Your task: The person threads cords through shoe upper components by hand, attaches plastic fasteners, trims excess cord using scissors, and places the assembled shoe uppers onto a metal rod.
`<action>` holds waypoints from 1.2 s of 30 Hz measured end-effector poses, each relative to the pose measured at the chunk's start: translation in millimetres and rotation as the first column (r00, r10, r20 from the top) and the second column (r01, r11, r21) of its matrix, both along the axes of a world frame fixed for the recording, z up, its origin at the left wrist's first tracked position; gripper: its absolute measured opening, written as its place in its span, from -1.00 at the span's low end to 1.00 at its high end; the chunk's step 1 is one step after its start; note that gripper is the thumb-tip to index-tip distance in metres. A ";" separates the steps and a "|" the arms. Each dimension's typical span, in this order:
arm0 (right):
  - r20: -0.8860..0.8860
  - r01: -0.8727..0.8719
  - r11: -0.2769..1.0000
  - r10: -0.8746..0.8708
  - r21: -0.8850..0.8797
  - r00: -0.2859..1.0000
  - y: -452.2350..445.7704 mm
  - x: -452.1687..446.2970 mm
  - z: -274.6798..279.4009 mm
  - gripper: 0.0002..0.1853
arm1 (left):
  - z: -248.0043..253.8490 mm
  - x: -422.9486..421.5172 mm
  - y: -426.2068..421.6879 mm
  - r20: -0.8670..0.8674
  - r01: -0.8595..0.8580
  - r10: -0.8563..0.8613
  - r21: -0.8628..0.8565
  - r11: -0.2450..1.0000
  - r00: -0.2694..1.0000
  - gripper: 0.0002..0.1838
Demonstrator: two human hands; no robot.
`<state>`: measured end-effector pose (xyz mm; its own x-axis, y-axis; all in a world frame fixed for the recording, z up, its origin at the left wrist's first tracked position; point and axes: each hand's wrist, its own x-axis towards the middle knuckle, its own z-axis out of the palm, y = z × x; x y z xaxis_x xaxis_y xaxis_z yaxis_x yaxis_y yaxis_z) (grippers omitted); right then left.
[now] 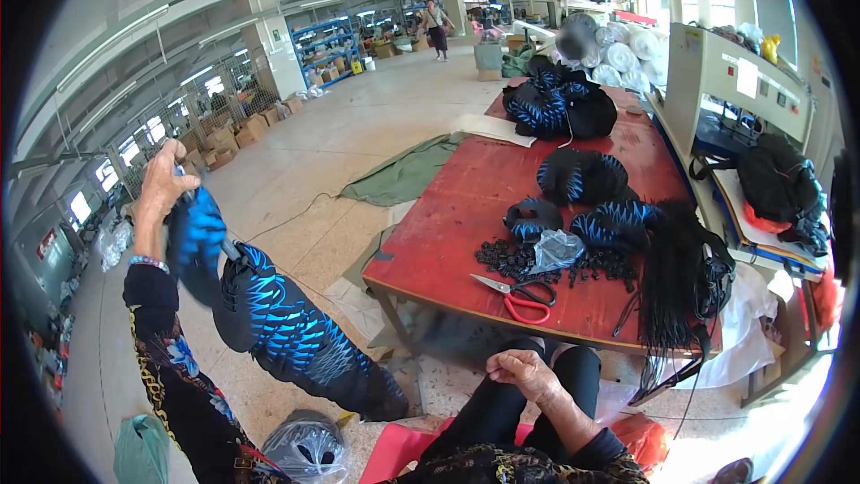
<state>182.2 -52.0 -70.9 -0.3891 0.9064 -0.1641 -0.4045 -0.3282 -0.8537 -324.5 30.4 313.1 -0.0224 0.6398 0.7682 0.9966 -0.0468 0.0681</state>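
My left hand [166,181] is raised at the left, its fingers closed at the top of a black-and-blue shoe upper [197,231], which is blurred. Just below it, a long stack of nested black-and-blue shoe uppers [296,327] leans diagonally, with a grey rod end at its top. Over my lap, my right hand [528,375] is curled with thumb and fingers together; whether anything is inside is hidden. Nearest to it on the red table [448,233] lie red-handled scissors [520,294], partly opened. Beyond them are small black plastic pieces [502,257] and a clear plastic bag [555,251].
More shoe uppers [582,177] lie along the table. A bundle of black laces [672,278] hangs over its right front edge. A machine [735,81] stands to the right. Plastic-wrapped dark items [306,448] sit on the floor. A person [436,29] is far off.
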 end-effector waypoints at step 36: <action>0.465 0.152 0.483 -0.874 0.862 0.140 -8.4 81.6 -28.2 -0.85 | -303.5 225.5 -21.5 0.028 0.412 -0.416 0.082 0.907 0.909 -0.84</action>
<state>263.8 -60.4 -99.1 0.2439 0.7863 0.5676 0.7289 0.2375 -0.6421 -99.1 9.0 9.6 0.1978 0.5418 0.8169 0.8825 -0.4611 0.0921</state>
